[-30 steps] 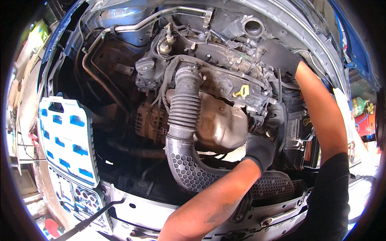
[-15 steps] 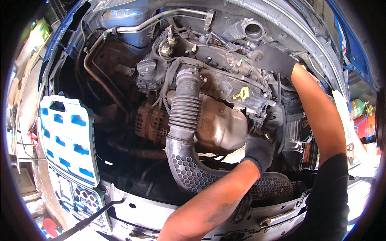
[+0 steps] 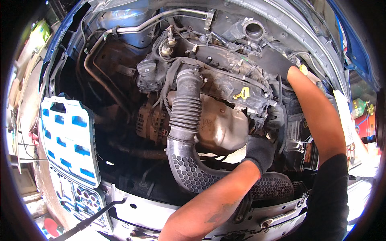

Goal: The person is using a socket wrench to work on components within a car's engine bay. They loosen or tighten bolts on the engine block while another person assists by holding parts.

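Observation:
My left hand (image 3: 259,150), in a black glove, is bent at the right end of the metal heat shield (image 3: 221,128), below the engine's top (image 3: 225,60); what its curled fingers grip is hidden. My right hand (image 3: 277,62), also gloved, reaches among hoses and connectors at the engine's back right, near an open duct mouth (image 3: 253,34); its fingertips are hidden. A ribbed black intake hose (image 3: 185,112) curves left of my left hand. A yellow dipstick handle (image 3: 242,93) sits between the hands.
An open tool case (image 3: 68,140) with sockets stands at the bay's left edge. A black rod (image 3: 96,215) crosses the front panel (image 3: 144,211), where a wrench (image 3: 279,215) lies. The battery (image 3: 305,156) is under my right forearm; a green cylinder (image 3: 358,106) stands outside, right.
My right hand and forearm have shifted slightly left, and a yellow cap now shows beside that wrist. My left hand stays at nearly the same spot.

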Available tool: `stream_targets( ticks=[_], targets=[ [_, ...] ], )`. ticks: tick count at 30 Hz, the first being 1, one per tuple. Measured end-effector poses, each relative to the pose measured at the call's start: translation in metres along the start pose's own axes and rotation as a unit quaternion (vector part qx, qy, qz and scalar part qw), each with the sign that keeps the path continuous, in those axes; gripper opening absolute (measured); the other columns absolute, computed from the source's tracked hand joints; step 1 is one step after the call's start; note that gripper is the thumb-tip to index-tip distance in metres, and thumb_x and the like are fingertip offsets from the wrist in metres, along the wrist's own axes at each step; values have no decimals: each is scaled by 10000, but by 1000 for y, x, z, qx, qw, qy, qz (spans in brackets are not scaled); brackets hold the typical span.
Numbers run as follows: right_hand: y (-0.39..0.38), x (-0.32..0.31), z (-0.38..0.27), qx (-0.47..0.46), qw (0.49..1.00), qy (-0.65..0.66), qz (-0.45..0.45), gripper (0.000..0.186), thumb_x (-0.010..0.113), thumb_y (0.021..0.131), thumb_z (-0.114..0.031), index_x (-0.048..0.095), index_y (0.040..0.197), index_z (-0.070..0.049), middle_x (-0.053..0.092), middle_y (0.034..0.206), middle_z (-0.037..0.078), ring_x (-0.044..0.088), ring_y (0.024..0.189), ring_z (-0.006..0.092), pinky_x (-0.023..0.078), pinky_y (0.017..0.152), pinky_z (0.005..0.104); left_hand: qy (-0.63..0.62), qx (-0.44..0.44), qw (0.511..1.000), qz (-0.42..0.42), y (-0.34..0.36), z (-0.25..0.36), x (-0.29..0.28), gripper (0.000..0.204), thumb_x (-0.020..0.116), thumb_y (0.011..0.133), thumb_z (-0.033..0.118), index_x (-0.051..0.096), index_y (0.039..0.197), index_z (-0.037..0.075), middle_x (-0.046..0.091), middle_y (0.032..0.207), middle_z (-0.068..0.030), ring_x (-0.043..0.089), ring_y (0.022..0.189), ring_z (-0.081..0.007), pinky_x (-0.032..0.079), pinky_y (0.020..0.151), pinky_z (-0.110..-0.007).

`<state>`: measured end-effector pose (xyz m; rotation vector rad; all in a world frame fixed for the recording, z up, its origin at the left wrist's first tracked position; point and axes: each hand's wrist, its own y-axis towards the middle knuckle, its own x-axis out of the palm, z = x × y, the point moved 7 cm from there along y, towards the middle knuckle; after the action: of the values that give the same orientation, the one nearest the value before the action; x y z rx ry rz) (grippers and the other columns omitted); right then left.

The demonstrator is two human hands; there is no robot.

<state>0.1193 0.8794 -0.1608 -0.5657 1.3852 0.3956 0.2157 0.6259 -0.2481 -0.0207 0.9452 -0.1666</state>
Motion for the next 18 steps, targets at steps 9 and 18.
stream_targets(
  ticks=[9, 18],
  targets=[
    [-6, -8, -14, -160, 984, 66, -38, 602, 610, 925, -461, 707, 862, 130, 706, 1014, 343, 725, 1000, 365, 548, 899, 475, 14, 5, 999, -29, 1, 0, 0, 230, 658, 830, 209, 780, 992, 100, 720, 1061, -157, 717, 937, -324, 495, 742, -501],
    [-11, -2, -5, 7, 999, 17, -44, 617, 625, 910, -451, 669, 1049, 148, 689, 1107, 349, 705, 1036, 421, 531, 925, 468, 15, -3, 1000, -12, 0, 0, -2, 278, 641, 848, 218, 765, 1062, 91, 714, 1098, -160, 720, 956, -309, 498, 759, -496]
  ],
)
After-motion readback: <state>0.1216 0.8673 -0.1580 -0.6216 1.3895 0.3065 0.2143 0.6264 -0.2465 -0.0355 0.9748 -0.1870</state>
